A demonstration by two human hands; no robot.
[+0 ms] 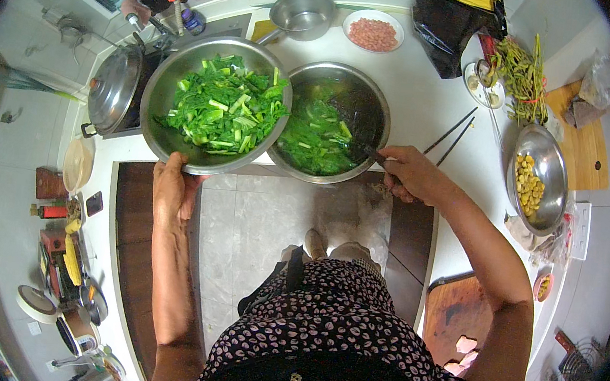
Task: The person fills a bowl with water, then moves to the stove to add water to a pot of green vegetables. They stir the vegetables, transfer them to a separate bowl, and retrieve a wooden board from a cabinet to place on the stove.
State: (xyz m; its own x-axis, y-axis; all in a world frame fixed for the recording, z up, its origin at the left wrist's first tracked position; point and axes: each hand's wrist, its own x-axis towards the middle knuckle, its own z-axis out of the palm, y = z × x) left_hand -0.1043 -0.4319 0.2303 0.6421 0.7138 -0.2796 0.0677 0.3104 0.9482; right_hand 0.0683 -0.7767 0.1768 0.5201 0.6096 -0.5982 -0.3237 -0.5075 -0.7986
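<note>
My left hand [175,184] grips the near rim of a wide metal bowl [158,143], which holds chopped leafy greens [224,105]. To its right stands a second metal bowl [385,106] with liquid and more chopped greens [317,135] in it; the first bowl's edge overlaps it. At this second bowl's right rim, my right hand [411,174] is closed around the dark handle of a utensil [379,156]. The utensil's far end is hidden in the dark liquid, so its kind cannot be told.
Behind the bowls are a metal saucepan [305,15] and a plate of peanuts [372,33]. Black chopsticks [449,133] lie right, near a metal bowl of yellow pieces [538,177]. A lidded pan [116,90] sits at the left. A wooden cutting board [452,309] bears pale pieces.
</note>
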